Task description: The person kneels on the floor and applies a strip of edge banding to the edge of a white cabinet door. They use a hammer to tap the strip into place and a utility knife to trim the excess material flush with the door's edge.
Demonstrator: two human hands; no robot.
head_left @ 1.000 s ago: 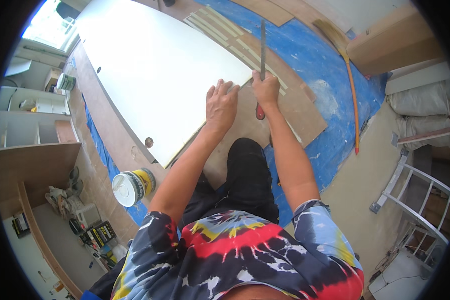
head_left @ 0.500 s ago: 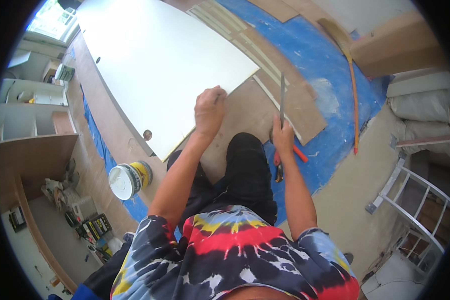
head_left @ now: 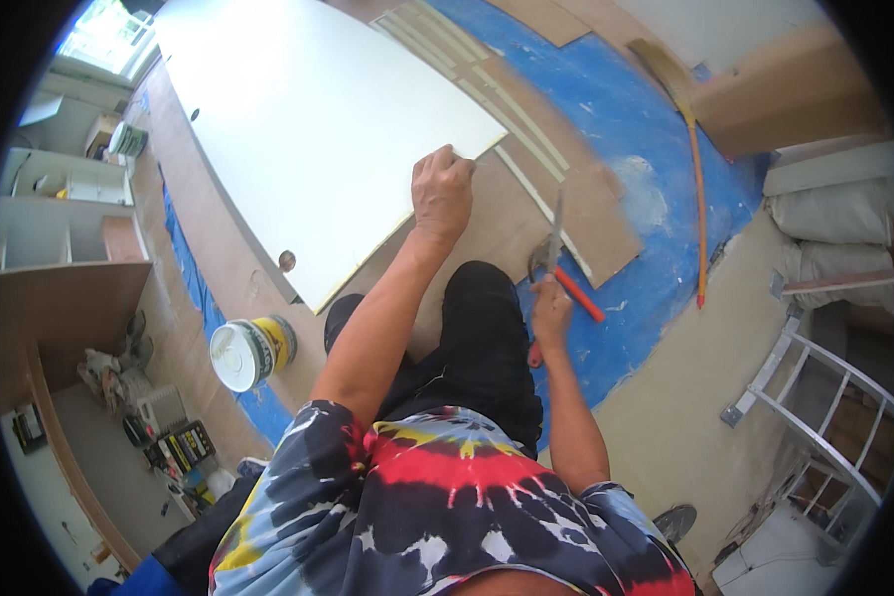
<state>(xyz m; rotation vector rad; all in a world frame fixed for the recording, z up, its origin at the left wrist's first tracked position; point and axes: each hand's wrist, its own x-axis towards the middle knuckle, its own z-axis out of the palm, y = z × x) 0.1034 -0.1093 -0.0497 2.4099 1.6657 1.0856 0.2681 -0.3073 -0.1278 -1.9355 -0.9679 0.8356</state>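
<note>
A large white panel with a yellowish edge lies in front of my knees. My left hand is closed at its near edge, close to the right corner; whatever its fingers pinch, if anything, is hidden. Lower and to the right, my right hand grips a file, its long grey blade pointing away from me and slightly blurred. A bit of red handle shows below that hand. Beside it, on the blue sheet, lies a hammer with an orange-red grip, its dark head partly behind the file.
Pale strips and brown boards lie right of the panel on a blue floor sheet. A broom rests farther right, near a metal ladder. A lidded bucket stands left of my knees. Shelving lines the left side.
My left hand has moved away from me and right along the panel's edge. My right hand, with the file, has drawn back toward me, showing more of the hammer.
</note>
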